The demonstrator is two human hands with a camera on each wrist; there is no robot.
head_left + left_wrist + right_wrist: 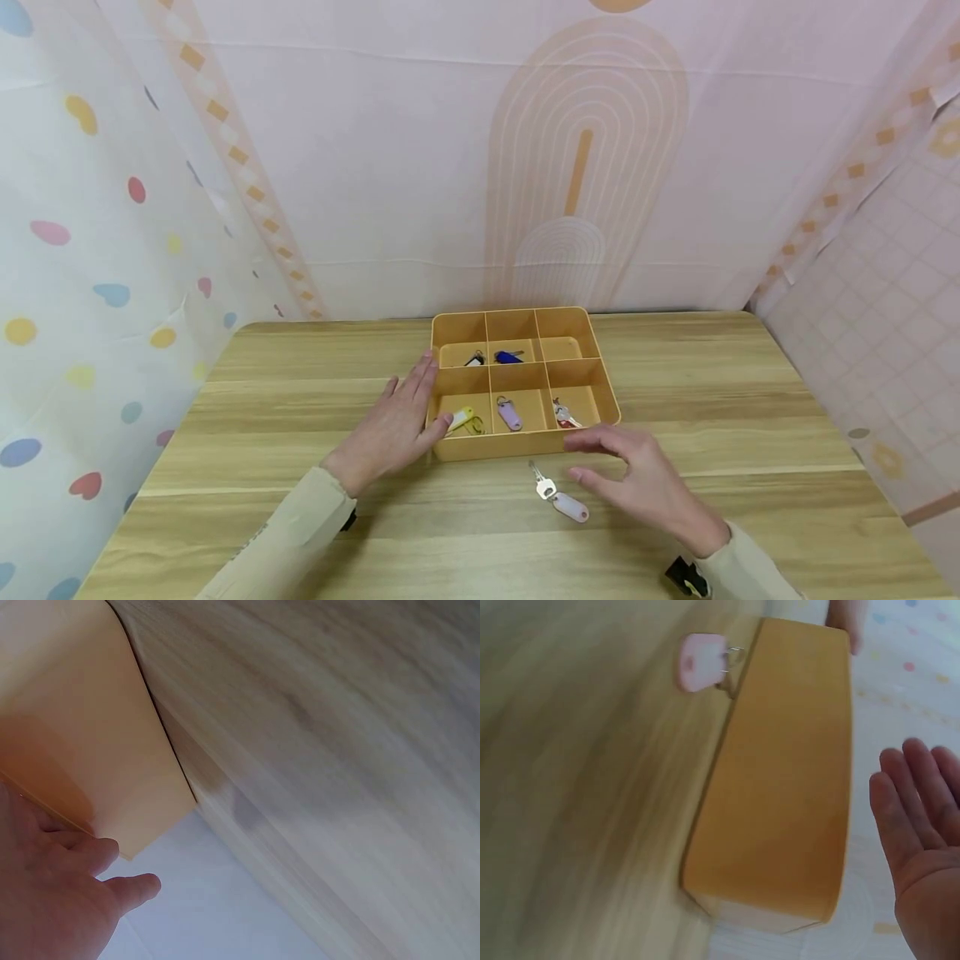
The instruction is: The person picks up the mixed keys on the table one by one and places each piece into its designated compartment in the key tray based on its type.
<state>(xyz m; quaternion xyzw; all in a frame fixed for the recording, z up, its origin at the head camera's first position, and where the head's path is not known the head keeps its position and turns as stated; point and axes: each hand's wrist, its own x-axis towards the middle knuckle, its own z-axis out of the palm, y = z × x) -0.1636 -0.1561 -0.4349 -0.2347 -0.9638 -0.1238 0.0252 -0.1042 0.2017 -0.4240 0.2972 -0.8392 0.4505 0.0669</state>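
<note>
A yellow six-compartment organizer box (465,448) stands on the table. My left hand (390,433) lies along its left side, fingers straight and thumb over the front left corner; the left wrist view shows the hand (56,877) at the box's rim. Off the front right corner hovers my right hand (641,475), fingers extended, thumb apart, nothing held. Between that hand and the box, a key (545,488) with a pale pink key tag (570,507) lies on the table. The right wrist view shows this pink tag (703,663) beside the box's wall (780,765).
Inside the box are a yellow tag (460,418) front left, a lilac tag (509,413) front middle and keys with a red tag (565,415) front right. Behind them lie a black-and-white tag (476,359) and a blue tag (507,357). Patterned cloth (375,167) hangs behind the table.
</note>
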